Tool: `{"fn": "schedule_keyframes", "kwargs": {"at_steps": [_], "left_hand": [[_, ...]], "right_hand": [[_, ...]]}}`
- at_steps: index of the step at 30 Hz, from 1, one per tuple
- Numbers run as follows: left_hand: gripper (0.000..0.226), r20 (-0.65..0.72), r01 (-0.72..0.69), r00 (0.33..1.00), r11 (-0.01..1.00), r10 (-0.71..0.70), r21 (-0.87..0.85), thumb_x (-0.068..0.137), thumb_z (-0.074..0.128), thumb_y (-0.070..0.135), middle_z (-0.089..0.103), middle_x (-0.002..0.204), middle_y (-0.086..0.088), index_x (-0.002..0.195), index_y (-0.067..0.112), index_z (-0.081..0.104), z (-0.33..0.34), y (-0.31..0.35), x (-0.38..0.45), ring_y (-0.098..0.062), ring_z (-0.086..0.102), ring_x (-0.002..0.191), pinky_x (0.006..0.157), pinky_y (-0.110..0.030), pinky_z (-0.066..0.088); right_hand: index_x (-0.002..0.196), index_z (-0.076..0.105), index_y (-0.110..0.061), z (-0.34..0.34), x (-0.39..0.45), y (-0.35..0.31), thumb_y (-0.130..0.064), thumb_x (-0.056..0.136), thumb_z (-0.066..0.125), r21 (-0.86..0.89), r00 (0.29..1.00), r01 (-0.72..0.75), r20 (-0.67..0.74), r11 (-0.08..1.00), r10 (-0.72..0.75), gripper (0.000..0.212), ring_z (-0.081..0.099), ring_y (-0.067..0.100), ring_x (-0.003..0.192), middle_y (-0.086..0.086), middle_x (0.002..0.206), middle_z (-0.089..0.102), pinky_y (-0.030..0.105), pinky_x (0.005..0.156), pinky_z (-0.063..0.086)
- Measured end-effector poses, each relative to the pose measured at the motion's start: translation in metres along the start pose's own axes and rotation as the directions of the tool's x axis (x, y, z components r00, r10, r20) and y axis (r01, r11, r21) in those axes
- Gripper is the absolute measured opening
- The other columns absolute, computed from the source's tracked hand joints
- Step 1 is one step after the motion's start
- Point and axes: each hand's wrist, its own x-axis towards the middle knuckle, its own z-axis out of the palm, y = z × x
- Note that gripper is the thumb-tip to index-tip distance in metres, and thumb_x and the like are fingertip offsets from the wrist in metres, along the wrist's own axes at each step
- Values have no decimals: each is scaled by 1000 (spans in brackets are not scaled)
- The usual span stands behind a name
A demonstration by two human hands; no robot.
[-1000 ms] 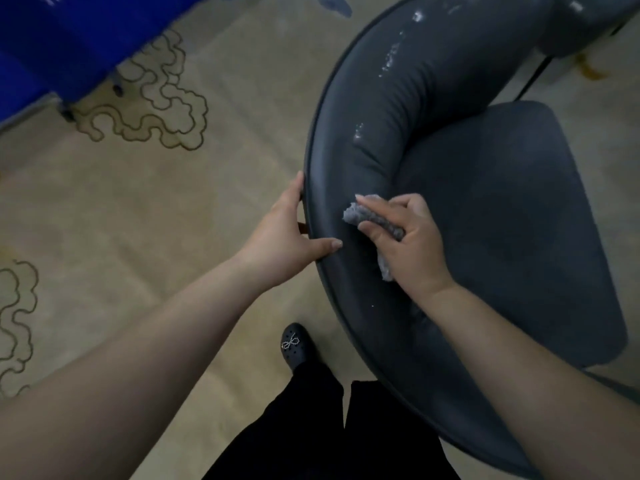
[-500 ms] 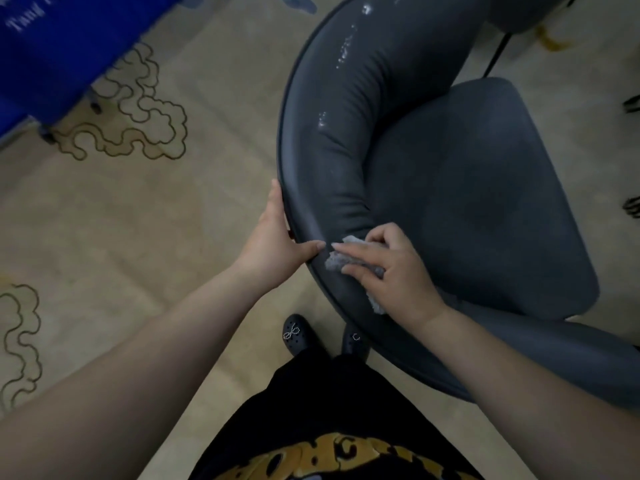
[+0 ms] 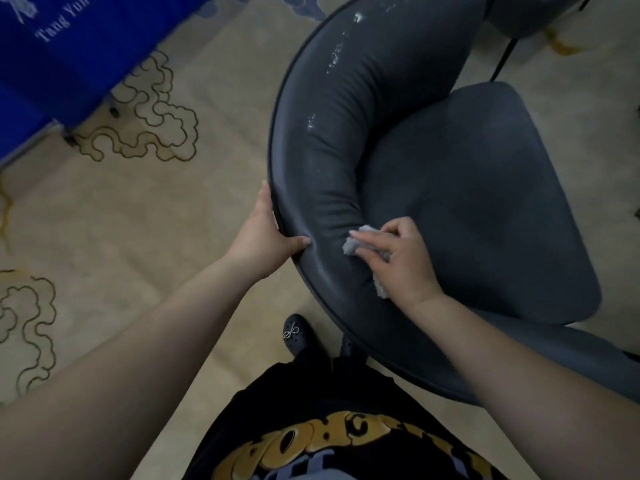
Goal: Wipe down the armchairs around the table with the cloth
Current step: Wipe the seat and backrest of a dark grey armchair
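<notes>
- Both of my hands are on the chair: my right hand [image 3: 398, 261] has its fingers curled around a small crumpled pale grey cloth [image 3: 356, 242] and presses it against the padding, while my left hand [image 3: 263, 233] grips the outer rim, thumb lying over the top and fingers going down behind the back.
- Under and left of my left hand spreads the beige carpet [image 3: 138, 220], patterned with dark looping cloud outlines.
- Beneath both hands is the dark grey armchair with a curved, leather-like padded backrest [image 3: 332, 140]; the backrest sweeps away from my hands in an arc, and whitish scuffed patches show on it well beyond my grip.
- Right of my right hand lies the armchair's dark fabric seat cushion [image 3: 485, 202], just beside my knuckles.
- Far up and left of my left hand is a blue cloth-covered surface with white lettering [image 3: 69, 39]; the lettering is cut off at the frame edge.
- Below my arms is my black top with a gold printed design [image 3: 311, 438].
- Below my left hand, near the chair's base, is my black shoe with a small sparkly bow [image 3: 294, 332].
- The cloth touches the inner curve of the backrest where it meets the seat; one end pokes out past my fingertips, another trails out beneath my palm.
</notes>
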Motion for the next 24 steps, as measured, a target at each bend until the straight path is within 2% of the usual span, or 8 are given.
{"fn": "schedule_keyframes", "kwargs": {"at_steps": [2, 6, 9, 11, 16, 19, 22, 24], "left_hand": [[114, -1, 8, 1000, 1000, -8, 0, 76, 82, 22, 32, 157, 5, 156, 28, 1, 1, 1, 0, -26, 54, 126, 103, -45, 47], [116, -10, 17, 1000, 1000, -17, -13, 74, 84, 22, 33, 156, 5, 156, 29, 2, 1, 1, 2, -25, 55, 124, 102, -45, 47], [115, -1, 28, 1000, 999, -28, -22, 76, 82, 20, 32, 157, 5, 156, 28, 0, 0, 2, 3, -25, 53, 126, 101, -42, 48], [114, -5, 17, 1000, 999, -17, -36, 76, 82, 18, 30, 157, 4, 157, 27, 2, -1, 3, 4, -25, 52, 127, 101, -42, 48], [111, -28, 4, 1000, 995, -7, -100, 76, 82, 26, 27, 158, 6, 157, 28, 5, -5, -2, 12, -19, 45, 135, 109, -39, 42], [114, 0, -21, 1000, 992, 21, -121, 71, 85, 29, 32, 155, 8, 156, 32, 8, -11, -4, 25, -18, 49, 130, 105, -41, 46], [112, 53, -60, 996, 988, 68, -145, 70, 87, 26, 39, 140, 17, 154, 31, 13, -22, -1, 40, -7, 47, 123, 102, -29, 45], [107, 93, -94, 990, 983, 109, -159, 69, 87, 25, 43, 130, 22, 151, 37, 18, -30, -1, 52, -5, 51, 118, 98, -29, 48]], "right_hand": [[109, 68, -35, -3, 5, -1, -17, 81, 74, 48, 999, -41, -11, 998, 42, 34, 51, 17, 96, -4, 97, 41, 6, 91, 35], [104, 73, -28, 5, -2, -12, -23, 77, 76, 31, 978, 177, 106, 984, -179, 27, 45, 11, 94, -4, 97, 43, 10, 91, 35], [105, 72, -28, 2, 8, -3, -18, 80, 75, 61, 998, -26, 59, 998, 23, 28, 48, 12, 96, -4, 99, 42, 12, 92, 37], [108, 72, -27, 0, 18, -2, -18, 81, 74, 103, 992, -121, 28, 987, 119, 28, 48, 8, 96, -3, 99, 41, 7, 92, 35], [115, 68, -27, 19, 24, -21, -17, 79, 75, 161, 994, -34, 108, 986, 17, 38, 43, -10, 96, -10, 97, 39, 2, 94, 30], [117, 67, -26, 29, 35, -22, -19, 79, 76, 193, 997, -81, 27, 978, 77, 40, 44, -8, 95, -3, 100, 41, 3, 95, 31], [118, 67, -24, 37, 51, -27, -18, 79, 76, 188, 995, -88, -38, 978, 97, 40, 45, -6, 94, -3, 100, 41, 4, 95, 33], [118, 67, -23, 45, 62, -31, -17, 80, 75, 177, 992, -78, -84, 981, 94, 39, 46, -4, 94, -3, 99, 41, 6, 94, 34]]}}
